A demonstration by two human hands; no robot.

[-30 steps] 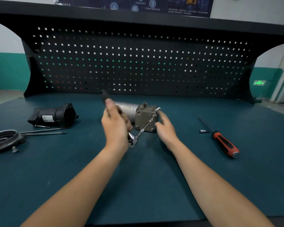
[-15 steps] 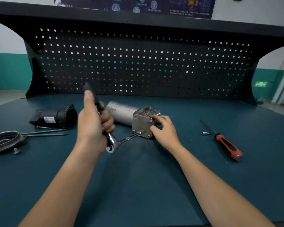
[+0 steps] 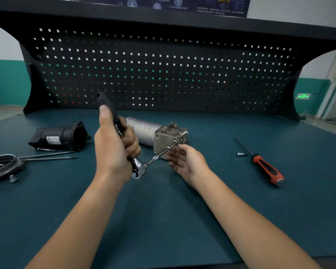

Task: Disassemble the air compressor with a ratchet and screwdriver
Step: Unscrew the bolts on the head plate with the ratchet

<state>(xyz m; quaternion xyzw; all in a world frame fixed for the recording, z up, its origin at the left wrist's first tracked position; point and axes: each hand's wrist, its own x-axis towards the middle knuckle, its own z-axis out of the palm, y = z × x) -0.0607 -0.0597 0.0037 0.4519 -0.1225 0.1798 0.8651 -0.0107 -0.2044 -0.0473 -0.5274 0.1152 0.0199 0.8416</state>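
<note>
The air compressor (image 3: 159,133), a silver cylinder with a square metal head, lies mid-bench. My left hand (image 3: 114,146) grips the black handle of the ratchet (image 3: 139,168), thumb along it. The ratchet's extension reaches up-right to a bolt on the head's front face. My right hand (image 3: 186,161) hovers just right of the extension, fingers relaxed and holding nothing, close below the head. The red-and-black screwdriver (image 3: 264,166) lies on the mat to the right.
A black housing part (image 3: 60,136) lies at left, with two long bolts (image 3: 47,157) and a metal ring cover (image 3: 2,165) in front of it. A small socket bit (image 3: 240,154) sits beside the screwdriver. A black pegboard (image 3: 163,74) stands behind.
My right hand has come off the compressor head and opened beside the extension. The ratchet socket has moved from the lower bolt to a higher one; my left hand shifted right.
</note>
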